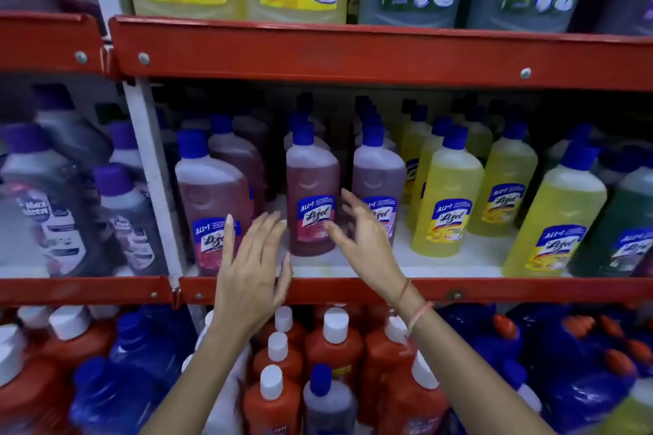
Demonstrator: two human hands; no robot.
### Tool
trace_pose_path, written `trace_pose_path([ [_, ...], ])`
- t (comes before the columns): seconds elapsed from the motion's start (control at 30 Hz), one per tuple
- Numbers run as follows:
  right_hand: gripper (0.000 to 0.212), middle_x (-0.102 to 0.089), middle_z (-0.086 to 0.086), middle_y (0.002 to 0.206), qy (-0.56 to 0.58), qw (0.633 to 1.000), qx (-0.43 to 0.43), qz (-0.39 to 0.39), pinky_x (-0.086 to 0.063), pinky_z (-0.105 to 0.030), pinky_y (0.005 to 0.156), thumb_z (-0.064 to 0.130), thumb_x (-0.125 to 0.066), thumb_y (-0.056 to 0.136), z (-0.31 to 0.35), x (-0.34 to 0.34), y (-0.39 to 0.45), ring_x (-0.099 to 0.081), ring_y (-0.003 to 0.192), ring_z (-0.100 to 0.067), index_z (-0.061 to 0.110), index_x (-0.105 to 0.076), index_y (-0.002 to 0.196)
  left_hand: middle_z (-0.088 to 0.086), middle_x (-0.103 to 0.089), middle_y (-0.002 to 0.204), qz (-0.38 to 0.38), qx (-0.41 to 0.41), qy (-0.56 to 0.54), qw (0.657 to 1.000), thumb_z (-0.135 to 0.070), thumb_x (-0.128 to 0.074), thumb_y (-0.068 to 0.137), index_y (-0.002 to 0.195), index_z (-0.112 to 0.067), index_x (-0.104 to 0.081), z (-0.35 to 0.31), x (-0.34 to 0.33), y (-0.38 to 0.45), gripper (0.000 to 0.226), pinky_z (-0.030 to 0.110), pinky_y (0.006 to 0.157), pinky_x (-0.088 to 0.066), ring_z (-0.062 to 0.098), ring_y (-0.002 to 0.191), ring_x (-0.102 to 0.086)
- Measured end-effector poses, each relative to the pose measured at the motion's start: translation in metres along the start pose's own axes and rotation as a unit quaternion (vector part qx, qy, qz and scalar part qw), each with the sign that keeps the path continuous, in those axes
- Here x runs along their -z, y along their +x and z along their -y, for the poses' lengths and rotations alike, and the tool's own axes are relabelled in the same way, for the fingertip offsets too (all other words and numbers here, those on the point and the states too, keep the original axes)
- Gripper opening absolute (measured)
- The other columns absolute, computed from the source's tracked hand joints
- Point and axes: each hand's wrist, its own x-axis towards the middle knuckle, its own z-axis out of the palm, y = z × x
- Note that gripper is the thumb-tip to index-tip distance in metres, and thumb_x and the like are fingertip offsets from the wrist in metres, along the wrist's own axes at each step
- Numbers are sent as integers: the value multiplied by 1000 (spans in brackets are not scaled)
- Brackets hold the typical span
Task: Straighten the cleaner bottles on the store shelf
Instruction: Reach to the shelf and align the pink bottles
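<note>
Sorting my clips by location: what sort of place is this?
Most likely a shop's cleaning-products aisle: red metal shelves hold rows of identical pink cleaner bottles and yellow cleaner bottles, all front-facing.

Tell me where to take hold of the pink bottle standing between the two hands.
Take the pink bottle by its flat-sided body at label height, from the front, one palm on each narrow side. It stands upright with gaps on both sides, and the left hand and right hand are open on either side. The blue cap is small and high, so a grip there would likely tip it.
</note>
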Motion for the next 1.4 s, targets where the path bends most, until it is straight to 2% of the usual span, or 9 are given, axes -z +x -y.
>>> trace_pose_path([
  [0.13, 85, -31, -12, 158, -36, 998, -42, 37, -24, -19, 110, 27, -62, 92, 0, -21, 5, -35, 143, -23, 9, -8, 155, 10, -52, 146, 57, 22, 24, 998, -34, -41, 94, 138, -6, -50, 1, -13, -22, 52, 53, 123, -3, 23, 136, -48],
  [0.23, 89, -33, -14, 157, 7, 995, -87, 48, -33, -30, 110, 29, -60, 93, -6, -32, 12, -42, 138, -27, 13, 1, 155, 9, -46, 151, 95, 21, 31, 995, -41, -36, 96, 141, -8, -46, 2, -19, -33, 57, 59, 121, -2, 21, 142, -38],
  [0.37, 90, -40, -15, 151, 45, 990, -122, 58, -39, -41, 111, 33, -64, 90, -10, -36, 17, -48, 133, -27, 13, -4, 154, 7, -37, 156, 115, 35, 33, 992, -48, -35, 96, 146, -11, -39, -2, -23, -38, 63, 58, 121, 3, 20, 145, -32],
  [0.6, 70, -60, -15, 130, 50, 993, -101, 23, -48, -31, 95, 27, -73, 83, -13, -36, 15, -61, 116, -27, 8, -32, 137, 6, -32, 158, 114, 56, 16, 992, -50, -33, 95, 149, -11, -34, -4, -23, -38, 66, 59, 121, 2, 19, 146, -30],
  [0.73, 68, -62, -11, 125, 72, 991, -112, 29, -48, -7, 77, 23, -76, 81, -12, -34, 14, -63, 105, -18, 7, -34, 133, 5, -30, 160, 118, 53, 13, 992, -51, -34, 95, 150, -13, -31, -3, -24, -40, 67, 58, 121, 2, 18, 147, -26],
  [0.8, 69, -62, -7, 120, 80, 989, -119, 38, -46, -3, 70, 22, -76, 81, -9, -31, 14, -61, 101, -14, 7, -33, 132, 5, -31, 159, 115, 53, 11, 992, -51, -35, 95, 150, -13, -32, -3, -23, -40, 67, 58, 121, 1, 18, 147, -27],
  [1.07, 60, -66, -6, 120, 100, 989, -103, 36, -57, -36, 93, 24, -80, 76, -12, -28, 4, -68, 104, -17, 18, -38, 119, 7, -35, 157, 115, 66, 17, 991, -52, -34, 94, 150, -8, -30, -5, -25, -41, 71, 63, 119, -10, 19, 144, -33],
  [1.2, 63, -68, -1, 118, 97, 989, -95, 51, -54, -15, 83, 26, -81, 75, -8, -20, -5, -66, 97, -1, 12, -42, 123, 9, -38, 156, 114, 79, 16, 990, -53, -33, 94, 150, -7, -28, -8, -28, -42, 73, 63, 118, -13, 20, 143, -36],
  [1.4, 58, -67, 14, 103, 88, 990, -88, 73, -57, -23, 86, 30, -80, 75, -3, -13, -16, -67, 96, 1, 16, -42, 117, 9, -40, 155, 120, 82, 17, 989, -54, -35, 94, 150, -7, -28, -7, -29, -43, 74, 64, 117, -17, 19, 143, -32],
])
